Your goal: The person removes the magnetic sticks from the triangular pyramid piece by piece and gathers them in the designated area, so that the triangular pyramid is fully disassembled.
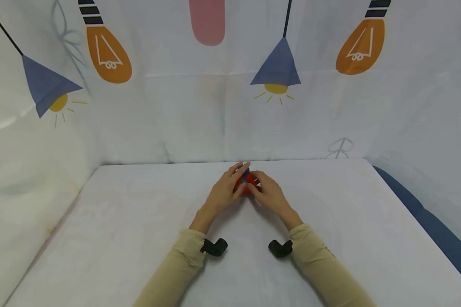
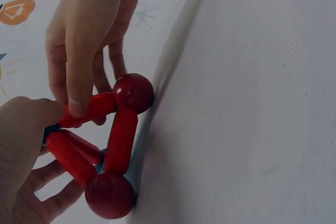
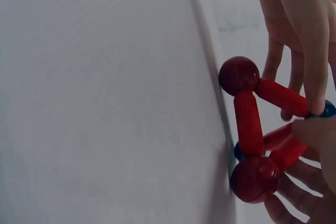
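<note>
Both hands are on a pyramid-shaped frame of red rods and balls (image 1: 247,180) near the far edge of the table. Two glossy red balls (image 2: 110,195) sit at its near base corners, joined by a red rod (image 2: 122,141). At the top is a blue ball (image 3: 328,109), partly covered by fingers, and another blue ball (image 3: 239,151) shows behind the base. My left hand (image 1: 223,190) holds the left side, thumb at the upper part and fingers around the back. My right hand (image 1: 270,194) grips the right side between thumb and curled fingers.
The white table (image 1: 146,221) spreads around the hands. A pale wall cloth (image 1: 184,115) with printed lamps and bulbs hangs behind it. Each wrist bears a small black camera (image 1: 215,247). Dark blue material (image 1: 422,209) lies beyond the right edge.
</note>
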Action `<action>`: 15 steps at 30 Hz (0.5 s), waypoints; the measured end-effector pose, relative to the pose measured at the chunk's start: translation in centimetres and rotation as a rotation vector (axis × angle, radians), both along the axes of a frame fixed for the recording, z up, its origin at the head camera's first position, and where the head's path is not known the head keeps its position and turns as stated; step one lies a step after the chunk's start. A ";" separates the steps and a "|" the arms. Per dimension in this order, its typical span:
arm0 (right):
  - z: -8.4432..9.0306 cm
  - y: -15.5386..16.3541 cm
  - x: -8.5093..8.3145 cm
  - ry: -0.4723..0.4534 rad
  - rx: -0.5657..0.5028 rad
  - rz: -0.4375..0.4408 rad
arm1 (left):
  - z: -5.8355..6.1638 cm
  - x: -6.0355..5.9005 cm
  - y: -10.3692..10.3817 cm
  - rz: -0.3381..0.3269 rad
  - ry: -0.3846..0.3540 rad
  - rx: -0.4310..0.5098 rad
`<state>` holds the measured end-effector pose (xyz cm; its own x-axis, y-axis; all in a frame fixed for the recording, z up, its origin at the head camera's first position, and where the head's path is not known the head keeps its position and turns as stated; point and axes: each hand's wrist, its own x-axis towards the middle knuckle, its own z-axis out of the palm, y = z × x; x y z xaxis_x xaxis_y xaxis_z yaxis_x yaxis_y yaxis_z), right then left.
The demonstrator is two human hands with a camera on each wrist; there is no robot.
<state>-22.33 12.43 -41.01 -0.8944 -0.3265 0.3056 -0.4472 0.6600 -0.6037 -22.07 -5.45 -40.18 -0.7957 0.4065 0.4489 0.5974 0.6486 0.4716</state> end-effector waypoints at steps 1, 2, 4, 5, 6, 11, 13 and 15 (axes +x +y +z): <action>0.0 -0.1 0.0 0.022 0.005 -0.013 | -0.1 -0.1 0.2 0.005 0.016 0.009; -0.1 -0.2 0.1 0.043 0.017 -0.027 | -0.2 -0.1 0.3 0.017 0.032 0.016; -0.1 -0.4 0.2 0.087 0.033 -0.040 | -0.3 -0.2 0.6 0.038 0.051 0.041; -0.1 -0.4 0.2 0.105 0.039 -0.042 | -0.3 -0.2 0.6 0.046 0.057 0.056; -0.1 -0.4 0.2 0.116 0.038 -0.040 | -0.3 -0.2 0.7 0.048 0.056 0.072; -0.2 0.1 0.1 0.074 -0.023 -0.049 | -0.4 -0.3 0.3 0.081 0.010 0.138; -0.1 0.5 0.1 0.037 -0.062 -0.050 | -0.5 -0.3 -0.3 0.105 -0.019 0.166; 0.0 1.0 0.2 -0.003 -0.082 -0.065 | -0.5 -0.2 -1.1 0.129 -0.050 0.189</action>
